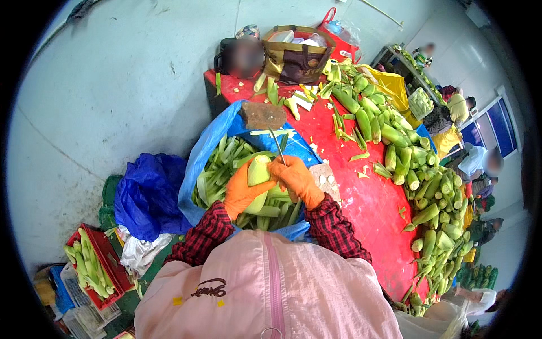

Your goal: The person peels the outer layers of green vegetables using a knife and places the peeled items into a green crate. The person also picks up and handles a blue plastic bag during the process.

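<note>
My left hand (243, 190), in an orange glove, grips a pale green husked vegetable (259, 169), which looks like an ear of corn with its cut end up. In my right hand (298, 180), gloved alike, is a knife (277, 142); its thin blade points up and away from me, beside the ear's cut end. Both hands are close together over an open blue plastic bag (189, 182). Stripped green leaves (216, 176) fill the bag beneath them. The right fingers partly hide the knife's handle.
A red table (360, 212) bears a long heap of green ears (402, 156) on the right. A brick (262, 116) rests on the bag's far edge. White slices lie on a block (324, 176). A red crate (112, 262) stands lower left. Other people (459, 106) are far right.
</note>
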